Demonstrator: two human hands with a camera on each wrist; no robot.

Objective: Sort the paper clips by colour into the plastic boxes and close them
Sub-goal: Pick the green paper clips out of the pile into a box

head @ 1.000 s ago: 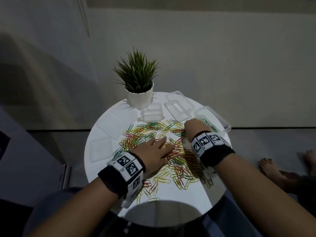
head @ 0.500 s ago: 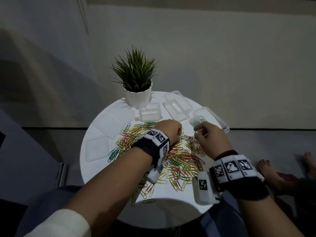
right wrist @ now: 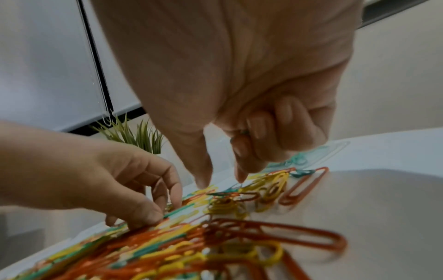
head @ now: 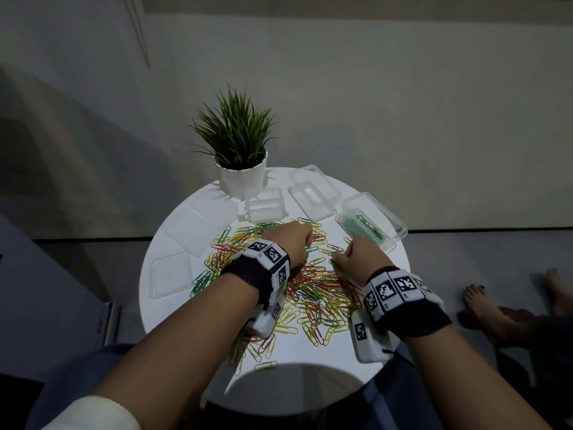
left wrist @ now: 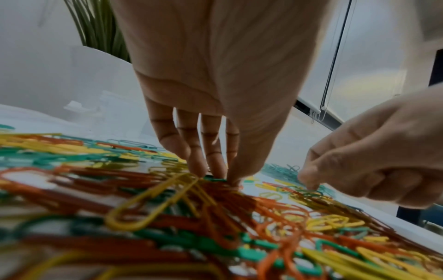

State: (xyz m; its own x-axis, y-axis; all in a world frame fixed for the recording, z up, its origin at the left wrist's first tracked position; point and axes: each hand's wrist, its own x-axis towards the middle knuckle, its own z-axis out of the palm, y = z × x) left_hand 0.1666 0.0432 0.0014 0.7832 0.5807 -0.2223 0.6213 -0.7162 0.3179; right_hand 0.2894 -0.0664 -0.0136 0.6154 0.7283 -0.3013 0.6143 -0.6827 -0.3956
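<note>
Green, yellow and red paper clips lie in a heap on the round white table. A clear plastic box at the right rim holds green clips. My left hand reaches to the heap's far side, and its thumb and fingertips pinch a green clip. My right hand hovers at the heap's right edge below the box. Its thumb and forefinger point down over a green clip. Something green shows between its curled fingers.
A potted plant stands at the table's back. Beside it are a small clear box and two more open boxes. Flat clear lids lie at the left. A person's bare feet rest on the floor at the right.
My right hand has come back from the box of green clips down to the heap's right edge. My left hand stays at the far side of the heap, slightly further forward.
</note>
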